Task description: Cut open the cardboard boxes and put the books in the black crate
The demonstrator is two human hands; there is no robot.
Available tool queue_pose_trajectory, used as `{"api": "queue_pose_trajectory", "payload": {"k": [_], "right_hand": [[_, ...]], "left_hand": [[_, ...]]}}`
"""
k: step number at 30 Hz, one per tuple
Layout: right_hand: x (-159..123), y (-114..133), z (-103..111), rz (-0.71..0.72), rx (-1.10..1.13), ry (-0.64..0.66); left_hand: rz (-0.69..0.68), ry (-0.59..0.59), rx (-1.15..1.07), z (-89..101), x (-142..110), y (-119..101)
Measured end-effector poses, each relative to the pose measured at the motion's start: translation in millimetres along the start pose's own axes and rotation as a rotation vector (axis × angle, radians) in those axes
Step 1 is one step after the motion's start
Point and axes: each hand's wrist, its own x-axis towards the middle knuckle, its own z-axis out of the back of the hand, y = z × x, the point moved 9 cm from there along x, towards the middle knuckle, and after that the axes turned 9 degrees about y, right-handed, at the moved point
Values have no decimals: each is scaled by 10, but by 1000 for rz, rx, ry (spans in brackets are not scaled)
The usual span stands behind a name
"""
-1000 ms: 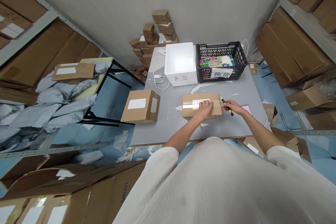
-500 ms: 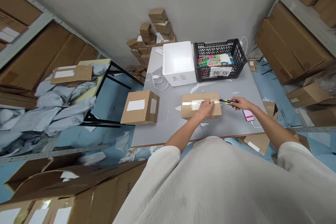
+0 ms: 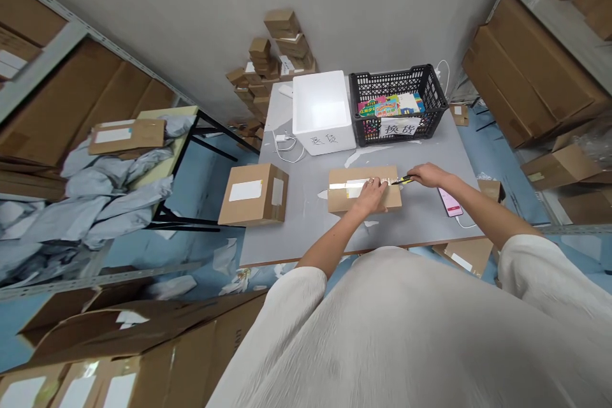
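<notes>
A taped cardboard box (image 3: pixel 338 199) lies in front of me on the grey table, a white label and a shiny strip of tape along its top. My left hand (image 3: pixel 371 196) rests on the box's right half, palm by the near edge and fingers laid over the label. In my right hand (image 3: pixel 427 175) is a black-and-yellow box cutter (image 3: pixel 404 179), gripped with closed fingers. Its tip points left and is at the right end of the tape; whether it has gone into the tape is too small to tell.
Behind the box stand a white foam box (image 3: pixel 329 144) and a black crate (image 3: pixel 399 135) holding colourful books. Another carton (image 3: pixel 245 209) sits at the table's left. A phone (image 3: pixel 450 203) on a cable lies right. Grey parcels (image 3: pixel 112 175) fill a side table.
My right hand has moved left and slightly up, bringing the cutter's tip over the box's right end. My left hand stays on the box. The whole view has shifted slightly.
</notes>
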Motion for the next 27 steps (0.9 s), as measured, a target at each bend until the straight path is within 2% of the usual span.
{"api": "queue_pose_trajectory", "payload": {"k": [6,10,17,19,23,27], "right_hand": [[-143,-145,-261,-30,354,140],[-325,-144,-388,-35,531,196],[-563,-86,-555,-74,684,289],[-630,-122,-542,-118,734,256],[-767,-222,-446,-191,871,112],[-841,-184,-289,-160,786,-60]], "left_hand": [[-16,10,-16,7,-12,3],[-15,18,-38,21,-33,-1],[-46,-9,-50,54,-79,-10],[-64,-18,-57,60,-106,-16],[-64,-94,-122,147,-177,0],[29,-229,-143,305,-187,71]]}}
